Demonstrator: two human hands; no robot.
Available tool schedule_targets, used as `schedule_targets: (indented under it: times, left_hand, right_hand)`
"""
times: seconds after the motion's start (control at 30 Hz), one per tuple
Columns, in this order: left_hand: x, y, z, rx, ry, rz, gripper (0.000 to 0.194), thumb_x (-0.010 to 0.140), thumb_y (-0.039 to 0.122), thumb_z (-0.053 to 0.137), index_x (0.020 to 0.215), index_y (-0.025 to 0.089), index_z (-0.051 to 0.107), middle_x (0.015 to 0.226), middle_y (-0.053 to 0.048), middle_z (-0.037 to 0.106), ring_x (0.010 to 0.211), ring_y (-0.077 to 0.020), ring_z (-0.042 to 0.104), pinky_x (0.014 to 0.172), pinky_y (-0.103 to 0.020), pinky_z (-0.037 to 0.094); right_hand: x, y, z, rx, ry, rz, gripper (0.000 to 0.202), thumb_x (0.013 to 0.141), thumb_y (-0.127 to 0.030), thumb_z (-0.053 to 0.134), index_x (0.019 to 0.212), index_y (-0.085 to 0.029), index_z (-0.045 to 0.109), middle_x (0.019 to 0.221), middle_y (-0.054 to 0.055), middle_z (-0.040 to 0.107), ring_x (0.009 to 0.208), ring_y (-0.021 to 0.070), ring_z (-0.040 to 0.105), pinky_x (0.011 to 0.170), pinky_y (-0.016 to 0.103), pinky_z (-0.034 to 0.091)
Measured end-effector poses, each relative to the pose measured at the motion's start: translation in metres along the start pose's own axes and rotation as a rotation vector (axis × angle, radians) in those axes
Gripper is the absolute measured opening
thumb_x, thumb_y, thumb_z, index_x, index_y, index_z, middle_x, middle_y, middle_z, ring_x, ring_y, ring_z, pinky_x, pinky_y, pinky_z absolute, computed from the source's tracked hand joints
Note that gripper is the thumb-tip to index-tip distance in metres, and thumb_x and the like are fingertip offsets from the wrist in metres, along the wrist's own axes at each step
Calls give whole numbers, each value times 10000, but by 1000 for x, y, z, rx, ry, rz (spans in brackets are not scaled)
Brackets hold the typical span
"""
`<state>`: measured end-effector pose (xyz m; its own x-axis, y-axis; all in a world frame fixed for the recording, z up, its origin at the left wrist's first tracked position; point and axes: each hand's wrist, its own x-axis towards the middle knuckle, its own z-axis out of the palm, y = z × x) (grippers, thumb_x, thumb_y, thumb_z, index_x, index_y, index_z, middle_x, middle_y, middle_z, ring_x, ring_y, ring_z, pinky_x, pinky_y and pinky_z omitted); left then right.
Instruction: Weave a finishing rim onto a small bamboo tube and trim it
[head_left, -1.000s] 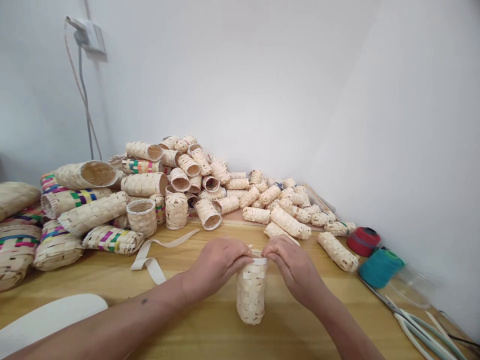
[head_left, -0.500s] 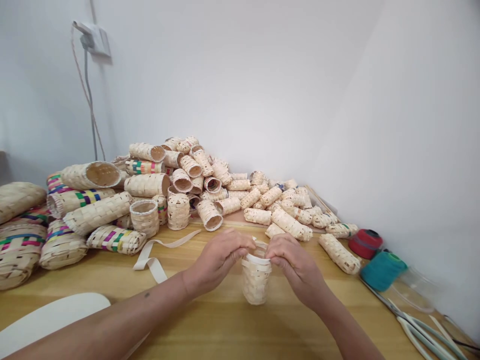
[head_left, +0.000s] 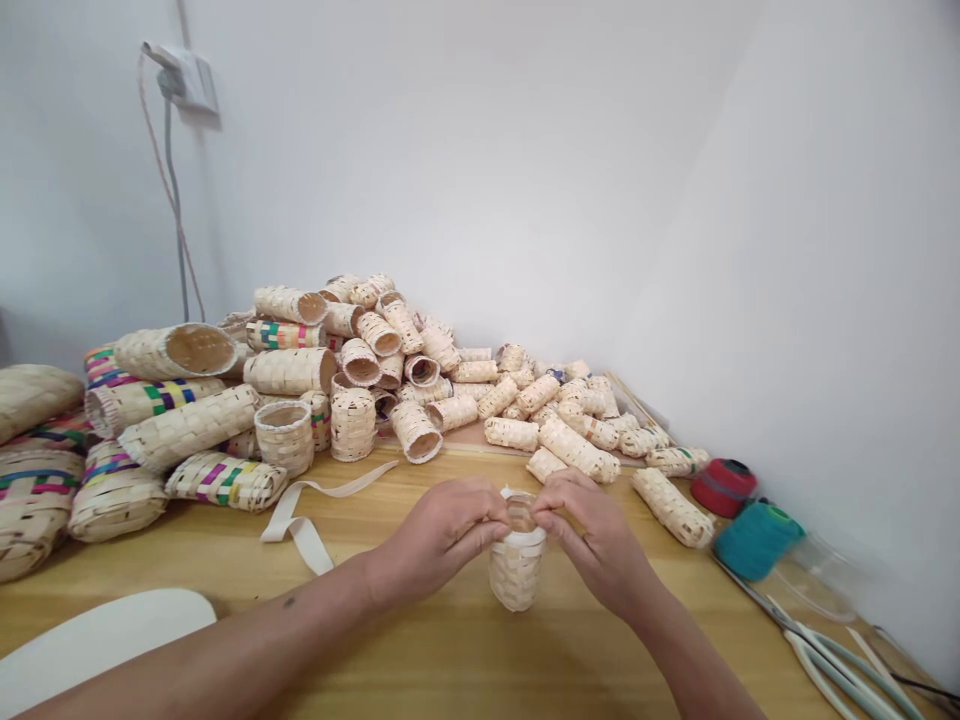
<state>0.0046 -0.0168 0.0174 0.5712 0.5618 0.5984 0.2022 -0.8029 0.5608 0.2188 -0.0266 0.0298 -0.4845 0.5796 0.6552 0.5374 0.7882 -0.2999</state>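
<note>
Pale woven strips form the small basket [head_left: 516,578], held by its rim between two bare hands. The fingers [head_left: 480,534] of the left hand [head_left: 442,535] are pressed to the thumb, pinching one side of the rim; those of the right hand [head_left: 589,540] pinch the opposite side. The basket is roughly upright, mouth up, above the front middle of the table [head_left: 450,665]; whether its base touches the wood cannot be told. A smooth, light band circles it near the top.

Just behind the hands lies a pale woven cylinder [head_left: 546,464], partly covered. Left of the left hand, a thin pale strip [head_left: 311,545] curls on the wood, and nearer the front a flat white piece [head_left: 112,635] reaches under the forearm. To the right are another woven cylinder [head_left: 673,508], a red spool [head_left: 724,487], a teal spool [head_left: 756,540] beside it, and pale-handled scissors [head_left: 829,655]. Across the back, a heap of baskets [head_left: 289,370], some banded in colour, rises before the white wall [head_left: 525,170], where cables [head_left: 178,210] hang from a socket [head_left: 199,85].
</note>
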Motion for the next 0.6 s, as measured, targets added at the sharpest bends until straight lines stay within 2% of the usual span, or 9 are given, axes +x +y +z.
schedule_targets:
  times: [0.07, 0.13, 0.2, 0.27, 0.33, 0.43, 0.5, 0.6]
  left_hand:
    - [0, 0, 2, -1, 10, -18, 310, 957, 362, 417, 828, 170, 623, 794, -52, 638, 759, -175, 566, 716, -267, 421]
    - [0, 0, 3, 6, 13, -26, 308, 953, 338, 420, 794, 162, 617, 744, -39, 612, 718, -165, 548, 681, -254, 409]
    - [1, 0, 3, 21, 17, -38, 295, 945, 303, 430, 762, 154, 607, 715, -31, 593, 692, -157, 535, 658, -246, 398]
    - [2, 1, 4, 40, 26, -45, 266, 930, 265, 454, 740, 151, 600, 701, -26, 590, 671, -149, 528, 642, -240, 391]
    - [2, 1, 4, 53, 42, -51, 230, 915, 231, 477, 742, 152, 607, 692, -19, 599, 655, -141, 531, 631, -232, 389]
    - [1, 0, 5, 51, 109, -45, 151, 908, 191, 500, 858, 159, 639, 770, -29, 651, 708, -146, 573, 671, -230, 419]
    - [0, -1, 6, 55, 166, 8, 135, 908, 186, 520, 930, 157, 650, 864, -55, 669, 792, -161, 600, 728, -243, 441]
    - [-1, -4, 8, 93, 216, 102, 133, 898, 202, 562, 900, 148, 683, 894, -78, 661, 820, -168, 604, 739, -249, 450]
  right_hand:
    - [0, 0, -2, -2, 19, -21, 221, 972, -357, 450, 915, -212, 607, 815, 36, 623, 807, 189, 562, 715, 329, 467]
    - [0, 0, -3, -19, 36, -90, 187, 958, -361, 484, 934, -224, 609, 860, 34, 651, 889, 205, 575, 846, 392, 449]
    - [0, -1, -5, -60, 44, -175, 168, 955, -338, 498, 901, -235, 620, 919, 28, 673, 998, 222, 559, 987, 476, 352]
    - [1, -2, -6, -106, 35, -227, 166, 952, -303, 508, 867, -245, 638, 971, 21, 678, 1058, 227, 535, 1041, 514, 275]
    - [2, -4, -6, -135, 18, -233, 167, 945, -286, 523, 844, -248, 652, 951, 18, 672, 1013, 218, 546, 1029, 502, 291]
    - [4, -5, -6, -144, -15, -193, 166, 940, -280, 532, 833, -243, 654, 861, 20, 655, 882, 196, 566, 979, 466, 352]
    - [5, -5, -6, -128, -39, -153, 177, 947, -286, 518, 830, -234, 640, 819, 22, 641, 838, 191, 560, 918, 433, 399]
    - [5, -6, -4, -88, -53, -108, 187, 959, -298, 493, 840, -218, 614, 819, 32, 631, 838, 195, 549, 822, 389, 439]
